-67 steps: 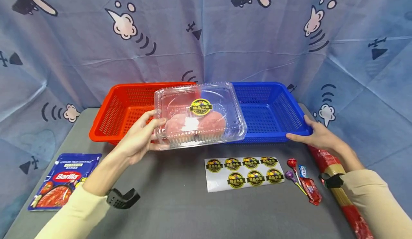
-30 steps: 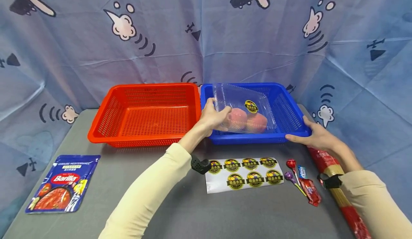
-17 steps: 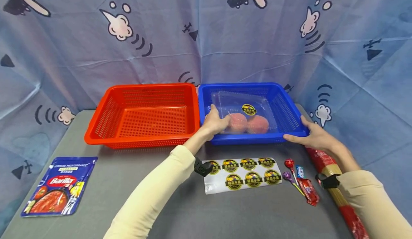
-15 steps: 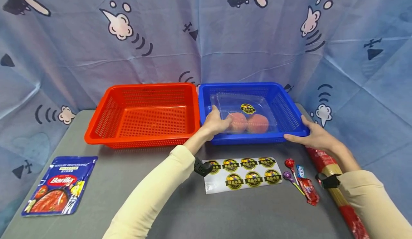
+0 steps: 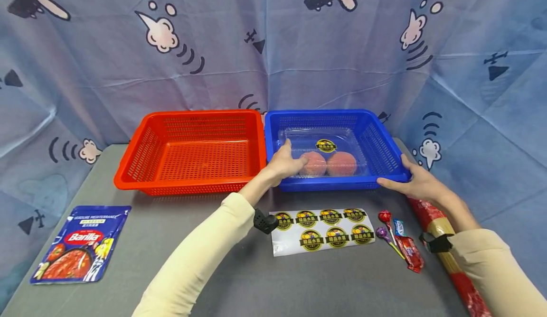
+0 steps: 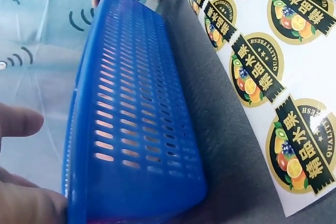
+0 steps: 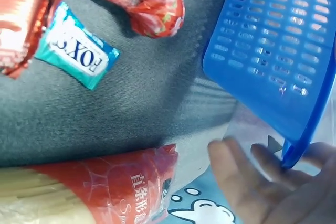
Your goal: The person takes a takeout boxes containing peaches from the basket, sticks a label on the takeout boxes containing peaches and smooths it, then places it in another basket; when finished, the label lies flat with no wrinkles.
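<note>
A clear plastic fruit box (image 5: 348, 139) with a round fruit label lies almost flat in the blue basket (image 5: 342, 184). Through its lid show two pinkish peaches (image 5: 341, 164). My left hand (image 5: 284, 161) holds the box at its left end, thumb and fingers spread over the edge; the fingers' underside is hidden. In the left wrist view, its fingers (image 6: 18, 121) show beside the basket rim. At the basket's right front corner, my right hand (image 5: 423, 181) grips the rim; the right wrist view shows its fingers (image 7: 252, 177) around that corner.
A red basket (image 5: 190, 184) stands left of the blue one. In front lie a sticker sheet (image 5: 282, 248), lollipops (image 5: 385, 216), a small blue-green sweet (image 7: 79, 45), a red wrapped sweet (image 5: 410, 253) and a spaghetti pack (image 5: 444, 255). A sauce pouch (image 5: 81, 246) lies at left.
My left hand has carried the fruit box from in front of both baskets rightward and down into the blue basket, where its tilt has flattened. The right hand has stayed on the rim.
</note>
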Motion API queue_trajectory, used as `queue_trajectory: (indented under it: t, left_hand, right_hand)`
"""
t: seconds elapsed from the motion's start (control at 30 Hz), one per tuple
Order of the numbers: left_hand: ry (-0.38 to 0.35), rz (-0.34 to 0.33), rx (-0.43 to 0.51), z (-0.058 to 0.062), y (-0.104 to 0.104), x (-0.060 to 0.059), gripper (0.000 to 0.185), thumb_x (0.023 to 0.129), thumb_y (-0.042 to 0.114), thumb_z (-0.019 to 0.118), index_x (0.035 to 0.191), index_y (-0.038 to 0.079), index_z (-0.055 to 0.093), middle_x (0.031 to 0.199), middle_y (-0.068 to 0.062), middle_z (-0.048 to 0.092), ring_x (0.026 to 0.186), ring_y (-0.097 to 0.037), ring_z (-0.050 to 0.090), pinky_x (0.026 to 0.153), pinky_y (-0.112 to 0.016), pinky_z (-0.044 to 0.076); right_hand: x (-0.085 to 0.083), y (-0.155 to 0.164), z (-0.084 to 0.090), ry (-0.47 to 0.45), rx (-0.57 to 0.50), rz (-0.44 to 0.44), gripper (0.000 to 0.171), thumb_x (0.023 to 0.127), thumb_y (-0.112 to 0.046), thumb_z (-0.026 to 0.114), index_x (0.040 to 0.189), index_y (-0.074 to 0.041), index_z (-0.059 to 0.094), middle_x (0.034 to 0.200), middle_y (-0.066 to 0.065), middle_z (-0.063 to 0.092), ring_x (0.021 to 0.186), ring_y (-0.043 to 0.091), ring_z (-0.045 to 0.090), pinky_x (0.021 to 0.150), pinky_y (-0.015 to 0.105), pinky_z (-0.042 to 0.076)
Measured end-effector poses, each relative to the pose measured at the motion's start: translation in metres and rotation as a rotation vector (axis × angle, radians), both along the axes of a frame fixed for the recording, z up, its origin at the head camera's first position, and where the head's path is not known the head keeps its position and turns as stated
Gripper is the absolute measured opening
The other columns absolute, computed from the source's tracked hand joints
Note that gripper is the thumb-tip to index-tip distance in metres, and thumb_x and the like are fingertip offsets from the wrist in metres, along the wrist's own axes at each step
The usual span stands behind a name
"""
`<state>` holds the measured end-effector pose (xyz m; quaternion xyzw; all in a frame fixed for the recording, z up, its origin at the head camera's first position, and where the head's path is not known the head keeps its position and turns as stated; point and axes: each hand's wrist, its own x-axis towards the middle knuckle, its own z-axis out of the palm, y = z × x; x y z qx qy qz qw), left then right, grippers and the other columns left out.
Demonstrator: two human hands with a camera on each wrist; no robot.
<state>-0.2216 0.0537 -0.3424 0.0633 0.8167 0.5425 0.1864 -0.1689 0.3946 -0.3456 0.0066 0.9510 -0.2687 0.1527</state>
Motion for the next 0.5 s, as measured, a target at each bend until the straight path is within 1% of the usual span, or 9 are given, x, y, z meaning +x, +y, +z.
queue_trajectory:
  t: [0.03,0.07,0.13,0.23,0.3,0.33,0.4,0.43,0.5]
  left_hand:
    - [0.015,-0.013,0.002,0.001,-0.002,0.001,0.086,0.101,0.023,0.060,0.165,0.005,0.004,0.174,-0.010,0.012,0.159,-0.027,0.019,0.131,-0.045,0.020]
    - [0.039,-0.029,-0.003,0.001,-0.004,0.002,0.086,0.101,0.023,0.059,0.165,0.006,0.005,0.174,-0.010,0.012,0.160,-0.027,0.019,0.131,-0.045,0.020]
    - [0.110,-0.067,-0.034,0.003,-0.010,0.006,0.084,0.101,0.026,0.060,0.165,0.007,0.010,0.173,-0.010,0.017,0.160,-0.027,0.020,0.130,-0.046,0.022]
    - [0.286,-0.135,-0.102,0.006,-0.023,0.013,0.077,0.100,0.027,0.060,0.163,0.007,0.022,0.170,-0.012,0.028,0.157,-0.029,0.029,0.128,-0.046,0.028]
    - [0.426,-0.165,-0.164,0.007,-0.035,0.019,0.071,0.099,0.027,0.061,0.160,0.006,0.032,0.165,-0.014,0.037,0.153,-0.031,0.037,0.126,-0.046,0.032]
    - [0.490,-0.173,-0.201,0.008,-0.043,0.023,0.069,0.099,0.028,0.062,0.159,0.006,0.036,0.163,-0.015,0.041,0.151,-0.031,0.040,0.125,-0.047,0.034]
    - [0.612,-0.173,-0.302,0.006,-0.061,0.031,0.065,0.098,0.030,0.063,0.155,0.007,0.043,0.159,-0.017,0.047,0.147,-0.034,0.046,0.123,-0.050,0.037]
    - [0.659,-0.164,-0.357,0.006,-0.072,0.035,0.064,0.098,0.032,0.064,0.154,0.008,0.046,0.157,-0.017,0.049,0.146,-0.035,0.047,0.123,-0.053,0.036]
    - [0.724,-0.138,-0.471,0.003,-0.093,0.046,0.063,0.097,0.039,0.065,0.152,0.013,0.050,0.156,-0.016,0.050,0.145,-0.038,0.047,0.121,-0.061,0.034]
  right_hand:
    - [0.001,-0.001,0.000,0.017,0.023,0.008,0.116,0.098,-0.055,0.061,0.155,0.013,-0.014,0.155,0.047,0.024,0.136,0.057,0.039,0.105,0.066,0.041]
    - [0.001,-0.001,-0.001,0.045,0.050,0.020,0.115,0.098,-0.055,0.061,0.155,0.014,-0.010,0.154,0.049,0.022,0.135,0.057,0.040,0.105,0.068,0.040]
    - [0.004,-0.003,-0.002,0.118,0.118,0.040,0.111,0.098,-0.055,0.062,0.154,0.018,0.000,0.151,0.050,0.028,0.130,0.057,0.045,0.102,0.069,0.042]
    - [0.014,-0.007,-0.003,0.258,0.231,0.051,0.097,0.099,-0.053,0.060,0.152,0.019,0.024,0.146,0.050,0.036,0.121,0.059,0.050,0.096,0.073,0.044]
    - [0.022,-0.012,-0.005,0.342,0.288,0.049,0.084,0.101,-0.052,0.057,0.149,0.015,0.038,0.142,0.050,0.039,0.119,0.063,0.049,0.094,0.077,0.043]
    - [0.026,-0.014,-0.005,0.373,0.319,0.047,0.080,0.102,-0.052,0.055,0.147,0.012,0.044,0.143,0.050,0.038,0.121,0.066,0.045,0.093,0.080,0.041]
    - [0.035,-0.021,-0.007,0.441,0.375,0.053,0.071,0.103,-0.051,0.053,0.145,0.007,0.051,0.145,0.047,0.040,0.123,0.069,0.043,0.091,0.082,0.041]
    - [0.040,-0.024,-0.008,0.473,0.400,0.061,0.068,0.103,-0.051,0.053,0.143,0.005,0.054,0.145,0.045,0.041,0.123,0.069,0.043,0.091,0.082,0.041]
    - [0.049,-0.031,-0.009,0.510,0.454,0.068,0.066,0.102,-0.053,0.054,0.143,-0.001,0.057,0.147,0.042,0.041,0.127,0.068,0.040,0.095,0.082,0.038]
